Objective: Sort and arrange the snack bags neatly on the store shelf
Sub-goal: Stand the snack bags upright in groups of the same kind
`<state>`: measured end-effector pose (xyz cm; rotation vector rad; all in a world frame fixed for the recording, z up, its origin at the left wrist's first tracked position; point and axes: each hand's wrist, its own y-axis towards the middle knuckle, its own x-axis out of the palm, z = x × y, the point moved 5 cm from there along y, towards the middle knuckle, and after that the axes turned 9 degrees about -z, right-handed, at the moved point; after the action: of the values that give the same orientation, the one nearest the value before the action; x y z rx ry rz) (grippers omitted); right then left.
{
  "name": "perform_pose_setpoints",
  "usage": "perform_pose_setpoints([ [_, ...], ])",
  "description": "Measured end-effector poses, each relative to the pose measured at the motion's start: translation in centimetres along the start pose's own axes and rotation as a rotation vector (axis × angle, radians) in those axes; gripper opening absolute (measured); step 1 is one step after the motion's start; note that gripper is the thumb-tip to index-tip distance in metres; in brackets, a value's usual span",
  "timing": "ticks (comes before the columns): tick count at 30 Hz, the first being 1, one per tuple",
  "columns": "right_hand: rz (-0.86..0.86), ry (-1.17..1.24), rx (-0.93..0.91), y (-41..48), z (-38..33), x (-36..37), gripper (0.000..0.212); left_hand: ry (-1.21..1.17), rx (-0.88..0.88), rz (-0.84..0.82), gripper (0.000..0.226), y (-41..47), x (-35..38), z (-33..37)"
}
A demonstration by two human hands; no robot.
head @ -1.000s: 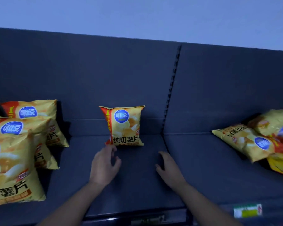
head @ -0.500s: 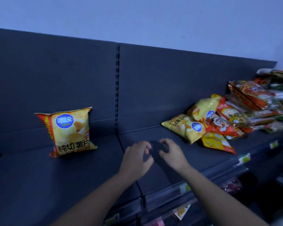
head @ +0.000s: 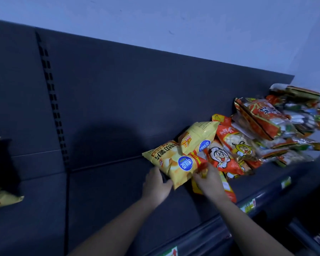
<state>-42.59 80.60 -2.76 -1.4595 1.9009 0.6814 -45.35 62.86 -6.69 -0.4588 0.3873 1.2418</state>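
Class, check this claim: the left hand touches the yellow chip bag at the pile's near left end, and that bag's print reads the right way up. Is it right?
One detail is wrong. The left hand does touch the chip bag at the near left end of the pile, but the head view shows the bag's print upside down, not the right way up.
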Motion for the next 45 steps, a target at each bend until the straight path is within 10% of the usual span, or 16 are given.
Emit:
perform_pose_setpoints([
  [10,0.016,0.195,0.057,2.9,0.7,3.4,0.121,0.393,-0.03,-0.085,0.086,8.3,-3.4,-0.9],
  [24,-0.245,1.213,0.146,-1.6,-5.2,8.3,0.032,0.157,-0.148,-0.213,0.053,-2.0,-11.3,-6.0],
  [30,-0.415,1.628,0.261,-4.8,-9.8,13.1,0.06,0.012,-0.293,-0.537,0.032,-9.4,-15.4,-9.1],
  [32,-0.399,1.671,0.279,-6.3,-11.0,14.9,0.065,0.091,-0.251,-0.335,0.02,-10.0,-18.0,-10.2],
  [35,-0.413,1.754,0.354,-8.2,-12.5,16.7,0.07,0.253,-0.12,-0.078,0.067,-10.0,-20.4,-11.4],
  [41,-0.392,1.705,0.539,-11.9,-13.6,18.2,0.043,0.39,-0.029,-0.221,0.103,-9.4,-19.7,-12.2],
  [45,-0.431,1.184,0.215,-15.4,-13.8,19.0,0.049,0.468,-0.042,-0.247,0.091,-10.2,-19.5,-13.7],
])
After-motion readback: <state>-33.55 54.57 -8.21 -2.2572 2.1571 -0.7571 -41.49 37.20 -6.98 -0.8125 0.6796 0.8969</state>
